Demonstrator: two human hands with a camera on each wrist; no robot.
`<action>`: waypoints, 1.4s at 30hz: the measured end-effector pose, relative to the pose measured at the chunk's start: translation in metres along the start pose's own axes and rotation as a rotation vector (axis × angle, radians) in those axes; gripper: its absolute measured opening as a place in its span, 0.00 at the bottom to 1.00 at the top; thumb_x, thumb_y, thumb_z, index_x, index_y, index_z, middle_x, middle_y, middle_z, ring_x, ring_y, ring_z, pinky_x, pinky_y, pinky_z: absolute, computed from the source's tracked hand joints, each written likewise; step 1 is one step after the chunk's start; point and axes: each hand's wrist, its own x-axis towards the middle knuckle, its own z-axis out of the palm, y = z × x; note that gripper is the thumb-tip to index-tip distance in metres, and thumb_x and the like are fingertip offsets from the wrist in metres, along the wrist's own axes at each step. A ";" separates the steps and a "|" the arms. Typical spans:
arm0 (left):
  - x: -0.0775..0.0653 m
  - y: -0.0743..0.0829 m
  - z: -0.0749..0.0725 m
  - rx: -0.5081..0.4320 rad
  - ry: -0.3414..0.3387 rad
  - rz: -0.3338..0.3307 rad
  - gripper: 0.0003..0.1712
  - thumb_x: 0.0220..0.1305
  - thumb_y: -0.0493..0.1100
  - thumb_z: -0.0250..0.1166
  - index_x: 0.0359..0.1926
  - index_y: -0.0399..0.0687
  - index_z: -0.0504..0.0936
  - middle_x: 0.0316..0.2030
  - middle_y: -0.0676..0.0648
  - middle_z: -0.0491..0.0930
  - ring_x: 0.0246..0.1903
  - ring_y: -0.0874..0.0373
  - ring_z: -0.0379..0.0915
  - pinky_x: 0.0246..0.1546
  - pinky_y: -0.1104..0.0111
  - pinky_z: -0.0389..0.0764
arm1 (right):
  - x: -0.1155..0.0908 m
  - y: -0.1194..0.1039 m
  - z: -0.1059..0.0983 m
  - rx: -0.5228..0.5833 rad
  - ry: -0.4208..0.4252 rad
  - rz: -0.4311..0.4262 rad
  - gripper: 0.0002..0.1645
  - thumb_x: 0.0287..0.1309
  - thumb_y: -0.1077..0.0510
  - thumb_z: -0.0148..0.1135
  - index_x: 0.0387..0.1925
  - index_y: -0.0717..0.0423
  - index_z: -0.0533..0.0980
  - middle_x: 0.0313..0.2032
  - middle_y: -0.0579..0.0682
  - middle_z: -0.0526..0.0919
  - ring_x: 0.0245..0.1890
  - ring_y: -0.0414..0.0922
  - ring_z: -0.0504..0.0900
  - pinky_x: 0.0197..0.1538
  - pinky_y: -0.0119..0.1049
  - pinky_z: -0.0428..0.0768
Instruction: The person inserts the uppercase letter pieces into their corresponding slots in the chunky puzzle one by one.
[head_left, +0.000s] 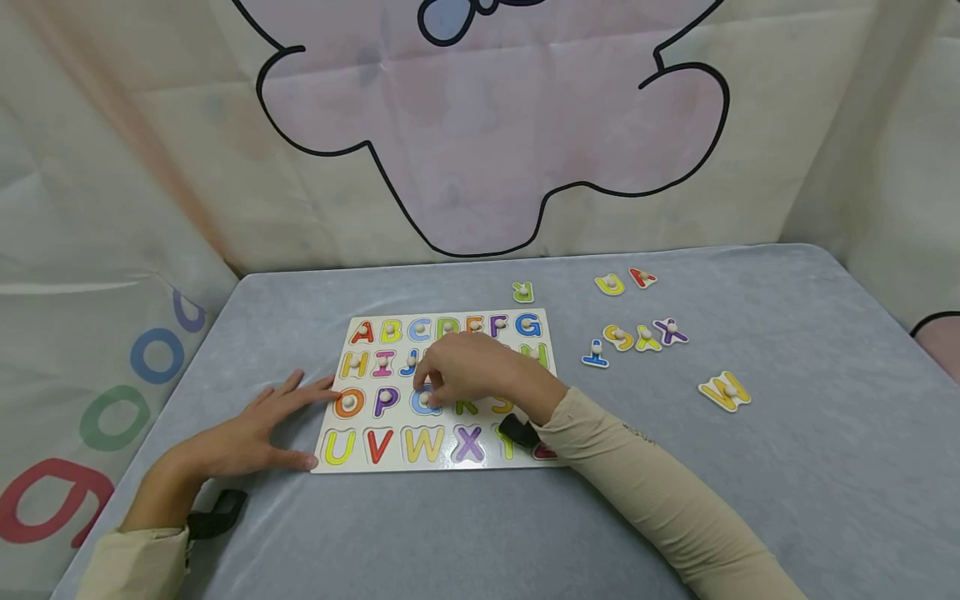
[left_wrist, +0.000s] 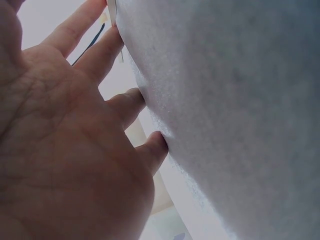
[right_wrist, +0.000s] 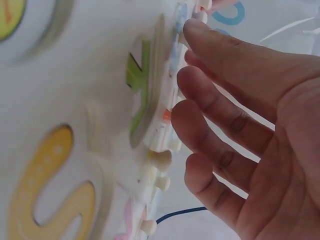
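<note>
A white alphabet puzzle board (head_left: pixel 442 477) lies on the table. My right hand (head_left: pixel 468 367) reaches over its middle, thumb and index finger pinching the knob of the blue Q piece (head_left: pixel 425 403) in the third row. In the right wrist view, the thumb (right_wrist: pixel 225 52) and index fingertips are close together beside a blue letter; the other fingers curl loosely. My left hand (head_left: pixel 251 429) rests spread at the board's left side, index fingertip near the orange O piece (head_left: pixel 348 404) and thumb at the lower left corner. Knobbed pieces sit in the upper rows; the U, V, W and X spots show no knobs.
Loose letter pieces lie beyond and right of the board: a green R (head_left: pixel 522 292), a yellow U (head_left: pixel 609 284), a red V-shaped piece (head_left: pixel 642 277), a blue T (head_left: pixel 596 354), a yellow S (head_left: pixel 618 337), a Y (head_left: pixel 648 338), a purple X (head_left: pixel 670 331) and a yellow W (head_left: pixel 725 391).
</note>
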 end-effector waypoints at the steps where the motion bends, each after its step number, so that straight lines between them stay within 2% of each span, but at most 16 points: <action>1: 0.000 0.000 0.000 0.001 0.000 0.000 0.48 0.50 0.60 0.75 0.71 0.70 0.64 0.78 0.44 0.52 0.77 0.28 0.26 0.67 0.28 0.32 | -0.001 0.001 -0.001 0.002 0.002 -0.003 0.16 0.58 0.47 0.71 0.49 0.37 0.85 0.29 0.35 0.81 0.32 0.35 0.75 0.36 0.31 0.73; 5: 0.001 0.000 0.000 0.001 0.002 0.001 0.48 0.50 0.60 0.75 0.71 0.70 0.64 0.78 0.44 0.52 0.77 0.29 0.26 0.67 0.28 0.32 | -0.005 0.005 -0.008 0.030 0.033 -0.003 0.19 0.58 0.47 0.71 0.52 0.39 0.84 0.31 0.36 0.81 0.33 0.37 0.76 0.36 0.31 0.73; 11: 0.001 0.000 0.000 -0.005 0.000 -0.001 0.48 0.50 0.59 0.75 0.71 0.70 0.64 0.78 0.44 0.52 0.77 0.29 0.26 0.67 0.28 0.31 | -0.015 0.014 -0.024 0.067 0.094 0.009 0.16 0.59 0.47 0.70 0.50 0.39 0.85 0.32 0.37 0.82 0.34 0.38 0.77 0.37 0.32 0.75; 16: 0.002 -0.001 0.000 -0.002 0.001 0.005 0.48 0.50 0.59 0.75 0.71 0.70 0.64 0.78 0.44 0.52 0.77 0.29 0.26 0.67 0.28 0.31 | -0.023 0.023 -0.037 0.086 0.123 0.032 0.17 0.60 0.48 0.70 0.51 0.40 0.84 0.33 0.38 0.83 0.30 0.39 0.79 0.34 0.33 0.78; 20: 0.002 -0.002 0.000 -0.001 0.001 -0.001 0.48 0.50 0.60 0.75 0.71 0.71 0.64 0.78 0.44 0.52 0.77 0.29 0.26 0.67 0.28 0.31 | -0.029 0.031 -0.044 0.104 0.162 0.053 0.18 0.59 0.50 0.70 0.52 0.44 0.84 0.34 0.40 0.83 0.34 0.39 0.79 0.37 0.33 0.78; 26: -0.002 -0.004 0.000 0.004 -0.003 -0.010 0.48 0.50 0.61 0.75 0.71 0.71 0.64 0.78 0.44 0.52 0.77 0.29 0.26 0.67 0.28 0.33 | -0.041 0.044 -0.054 0.103 0.223 0.053 0.17 0.60 0.49 0.69 0.51 0.43 0.84 0.35 0.41 0.85 0.37 0.41 0.80 0.41 0.34 0.79; 35: 0.000 -0.003 0.000 0.002 0.000 -0.008 0.48 0.51 0.60 0.75 0.72 0.71 0.63 0.78 0.44 0.51 0.77 0.29 0.26 0.67 0.28 0.31 | -0.064 0.062 -0.074 0.154 0.308 0.153 0.18 0.61 0.49 0.69 0.53 0.43 0.83 0.40 0.43 0.85 0.42 0.43 0.79 0.41 0.36 0.81; 42: 0.000 -0.005 0.003 0.005 0.017 0.002 0.47 0.50 0.60 0.75 0.71 0.70 0.65 0.78 0.44 0.53 0.77 0.29 0.27 0.67 0.29 0.34 | -0.072 0.074 -0.079 0.153 0.352 0.102 0.17 0.62 0.50 0.68 0.52 0.44 0.84 0.37 0.43 0.86 0.39 0.42 0.79 0.38 0.36 0.79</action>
